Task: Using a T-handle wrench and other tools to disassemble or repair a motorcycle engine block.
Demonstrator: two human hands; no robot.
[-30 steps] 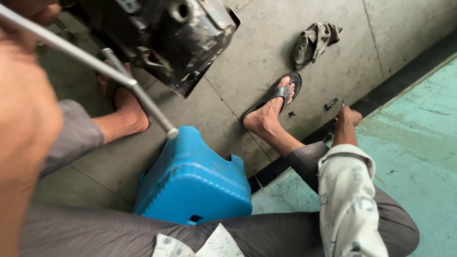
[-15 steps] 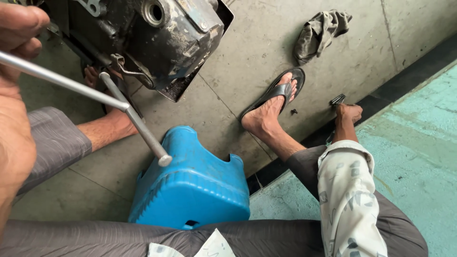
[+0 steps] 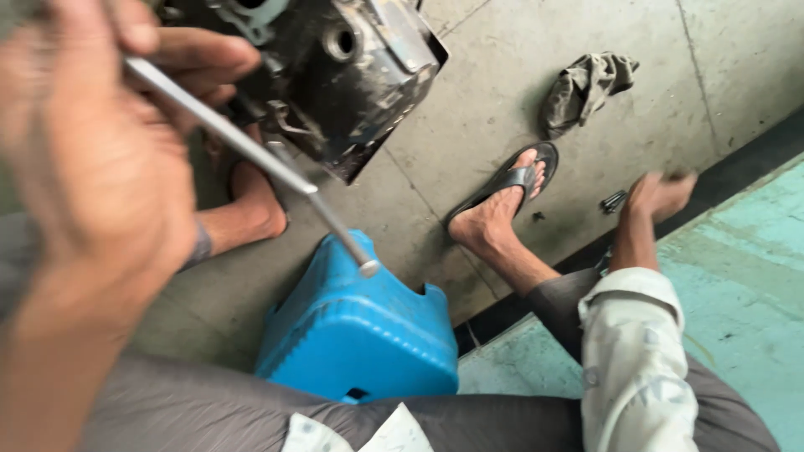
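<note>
My left hand (image 3: 100,167) fills the left foreground, blurred and shut on a long silver T-handle wrench (image 3: 251,155). The wrench's shaft slants down to a tip above a blue plastic stool (image 3: 360,335). Just beyond the hand stands a black, greasy engine block (image 3: 343,75) on the concrete floor. My right hand (image 3: 662,192) reaches out low over the floor at the right, motion-blurred, beside a few small dark bolts (image 3: 614,201). Its fingers are too blurred to tell whether they grip anything.
A crumpled grey rag (image 3: 586,88) lies on the concrete at the back. My sandalled right foot (image 3: 502,201) and bare left foot (image 3: 251,205) rest either side of the stool. A dark gap (image 3: 737,180) separates the concrete from a green painted floor (image 3: 754,276).
My left hand with the wrench has shifted right, closer to the engine block. My right hand has moved slightly right, and small dark bolts now show on the floor beside it.
</note>
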